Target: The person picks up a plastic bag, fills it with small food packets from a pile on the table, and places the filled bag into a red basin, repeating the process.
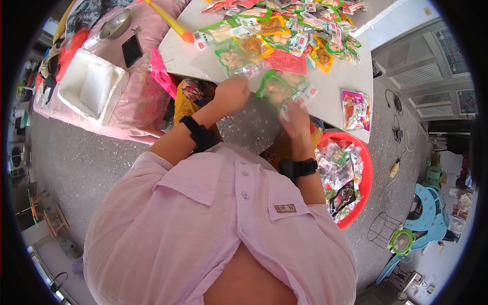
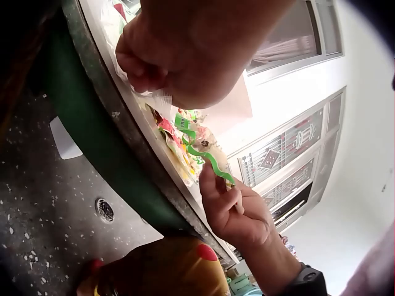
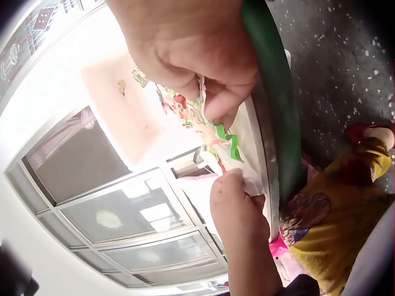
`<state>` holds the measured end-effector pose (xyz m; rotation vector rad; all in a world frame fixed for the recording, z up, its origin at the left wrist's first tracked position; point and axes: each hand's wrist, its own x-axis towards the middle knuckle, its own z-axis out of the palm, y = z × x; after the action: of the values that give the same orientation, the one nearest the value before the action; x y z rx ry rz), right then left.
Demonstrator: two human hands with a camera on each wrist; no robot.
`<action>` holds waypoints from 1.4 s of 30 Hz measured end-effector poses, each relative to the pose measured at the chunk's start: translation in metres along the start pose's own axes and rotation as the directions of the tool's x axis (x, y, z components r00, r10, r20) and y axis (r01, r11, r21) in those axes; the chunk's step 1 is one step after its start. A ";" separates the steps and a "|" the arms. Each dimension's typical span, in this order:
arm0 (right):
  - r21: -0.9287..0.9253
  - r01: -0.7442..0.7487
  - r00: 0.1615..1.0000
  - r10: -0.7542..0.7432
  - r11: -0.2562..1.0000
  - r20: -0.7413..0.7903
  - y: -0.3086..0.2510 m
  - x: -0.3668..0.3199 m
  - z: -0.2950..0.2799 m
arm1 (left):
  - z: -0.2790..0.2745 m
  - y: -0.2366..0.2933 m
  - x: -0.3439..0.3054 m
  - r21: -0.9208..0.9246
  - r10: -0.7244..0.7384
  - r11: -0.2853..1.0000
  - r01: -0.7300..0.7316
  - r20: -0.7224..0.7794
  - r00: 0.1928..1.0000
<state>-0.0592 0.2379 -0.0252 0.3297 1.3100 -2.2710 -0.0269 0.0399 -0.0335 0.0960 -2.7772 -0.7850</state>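
My right hand (image 1: 296, 120) pinches the end of a clear, green-edged food packet (image 1: 277, 90) with pale pieces inside, held above the table edge. The packet's wavy green border (image 2: 213, 165) shows beside those fingers in the left wrist view. To the left, my left hand (image 1: 233, 94) has its fingers curled on the whitish end of another green-edged snack packet (image 1: 232, 59), blurred in the head view. In the right wrist view the left hand (image 3: 237, 206) is close to the right hand (image 3: 197, 55), with plastic at its fingertips.
More packets (image 1: 300, 30) are heaped on the white table (image 1: 180, 61). A purple packet (image 1: 352, 109) lies at its right edge, and a red basin (image 1: 367, 173) of packets stands below. Left is a pink-covered bed (image 1: 137, 114) with a white foam box (image 1: 91, 86) and phone (image 1: 132, 51).
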 end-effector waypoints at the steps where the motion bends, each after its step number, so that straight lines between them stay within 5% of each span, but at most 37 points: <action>1: -0.002 -0.016 0.999 0.016 1.000 0.044 0.000 0.002 0.000 | 0.000 -0.001 0.001 -0.032 0.006 0.999 -0.007 -0.031 0.999; 10: 0.108 -0.065 0.997 0.059 0.992 0.055 0.001 0.013 0.039 | -0.020 0.017 0.001 -0.010 0.114 0.993 -0.117 -0.149 0.982; 12: -0.196 0.210 0.951 -0.154 0.958 0.269 0.021 0.037 0.023 | -0.024 0.021 0.002 0.057 0.153 0.988 -0.146 -0.147 0.977; 14: -0.249 0.343 0.871 -0.207 0.906 0.444 0.027 0.053 0.024 | -0.026 0.023 0.003 0.136 0.218 0.970 -0.200 -0.135 0.967; 17: -0.080 0.140 0.869 -0.084 0.987 0.487 0.032 0.060 0.053 | -0.024 0.023 0.001 0.184 0.265 0.954 -0.238 -0.134 0.955; 19: 0.025 -0.161 0.915 0.139 0.987 0.379 0.021 0.051 0.079 | -0.026 0.024 -0.001 0.153 0.260 0.960 -0.234 -0.184 0.948; 21: -0.293 0.056 0.926 0.060 0.954 0.373 0.018 0.051 0.076 | -0.028 0.024 -0.006 0.126 0.248 0.966 -0.225 -0.216 0.945; 24: -0.675 0.362 0.904 -0.065 0.643 0.423 0.007 0.051 0.073 | -0.026 0.017 -0.009 0.108 0.227 0.972 -0.208 -0.212 0.951; 26: -0.777 0.357 0.924 -0.073 0.518 0.376 0.004 0.044 0.077 | -0.018 0.008 -0.012 0.101 0.213 0.975 -0.198 -0.164 0.963; 28: -0.793 0.188 0.976 -0.022 0.579 0.216 -0.011 0.026 0.092 | -0.020 0.010 -0.013 0.088 0.207 0.977 -0.195 -0.165 0.964; 31: -0.668 0.210 0.960 -0.020 0.714 0.280 0.000 0.041 0.089 | -0.019 0.013 -0.012 0.050 0.213 0.977 -0.207 -0.196 0.957; 34: -0.670 0.337 0.925 -0.099 0.661 0.368 0.026 0.078 0.086 | -0.020 0.009 -0.010 0.029 0.189 0.982 -0.187 -0.221 0.957; 37: -0.557 0.359 0.931 -0.245 0.749 0.271 0.034 0.083 0.100 | -0.017 0.003 -0.006 0.056 0.214 0.977 -0.207 -0.247 0.945; 40: -0.397 0.433 0.879 -0.282 0.809 0.384 0.036 0.081 0.105 | -0.018 0.002 -0.005 0.034 0.236 0.971 -0.235 -0.254 0.938; 42: -0.469 0.574 0.765 -0.237 0.671 0.599 0.024 0.072 0.089 | -0.018 0.002 -0.005 0.011 0.224 0.973 -0.229 -0.253 0.941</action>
<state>-0.1043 0.1302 -0.0289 -0.8390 1.8725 -1.8550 -0.0172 0.0329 -0.0184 -0.1185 -2.4834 -0.6861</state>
